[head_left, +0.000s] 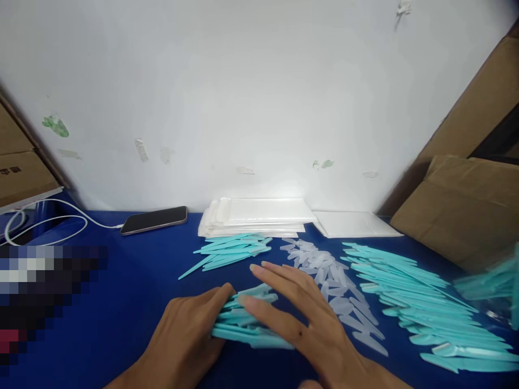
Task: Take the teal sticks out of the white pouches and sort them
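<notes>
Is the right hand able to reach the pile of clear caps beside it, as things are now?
Probably yes. The right hand lies flat on the turquoise bundle, fingers spread and holding nothing. The clear caps lie just to its right on the blue table, with nothing between them.

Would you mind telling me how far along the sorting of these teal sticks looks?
Done: a small teal pile lies by the white bags. In hand: left hand and right hand press a bundle together. Left: the long teal row and clear caps lie loose.
</notes>
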The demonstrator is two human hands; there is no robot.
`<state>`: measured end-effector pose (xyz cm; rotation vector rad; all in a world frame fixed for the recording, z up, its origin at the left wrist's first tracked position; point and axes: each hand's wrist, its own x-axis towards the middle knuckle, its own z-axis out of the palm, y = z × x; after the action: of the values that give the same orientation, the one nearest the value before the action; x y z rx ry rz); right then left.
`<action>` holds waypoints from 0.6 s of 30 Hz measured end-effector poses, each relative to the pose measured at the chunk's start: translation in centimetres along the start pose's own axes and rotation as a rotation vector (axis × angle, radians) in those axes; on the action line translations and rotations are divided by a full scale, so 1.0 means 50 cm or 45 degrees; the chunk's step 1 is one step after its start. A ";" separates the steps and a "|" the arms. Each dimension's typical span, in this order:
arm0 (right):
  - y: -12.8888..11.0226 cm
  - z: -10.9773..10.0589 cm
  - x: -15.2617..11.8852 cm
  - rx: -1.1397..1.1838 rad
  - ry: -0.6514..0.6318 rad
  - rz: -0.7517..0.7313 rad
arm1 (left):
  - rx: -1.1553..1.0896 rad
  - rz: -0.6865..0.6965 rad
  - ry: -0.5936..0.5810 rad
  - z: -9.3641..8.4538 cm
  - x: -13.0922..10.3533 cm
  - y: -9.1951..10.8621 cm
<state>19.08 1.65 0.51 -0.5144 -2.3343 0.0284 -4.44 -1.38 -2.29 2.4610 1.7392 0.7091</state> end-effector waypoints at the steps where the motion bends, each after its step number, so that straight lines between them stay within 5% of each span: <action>1: 0.001 0.002 -0.001 -0.017 0.008 -0.028 | -0.017 0.058 -0.025 0.000 0.000 0.002; 7: -0.009 0.025 0.016 0.069 -0.128 0.028 | 0.030 0.221 0.014 -0.001 -0.003 0.024; 13: -0.025 0.059 0.071 0.215 -0.020 -0.034 | 0.168 0.008 -0.224 -0.021 0.000 0.013; 18: -0.026 0.059 0.065 0.362 -0.062 0.295 | 0.161 -0.102 -0.213 -0.036 0.009 0.001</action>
<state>14.50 2.03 0.74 -0.6414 -2.2555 0.4794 -4.97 -1.41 -0.51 2.4307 1.8589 0.3847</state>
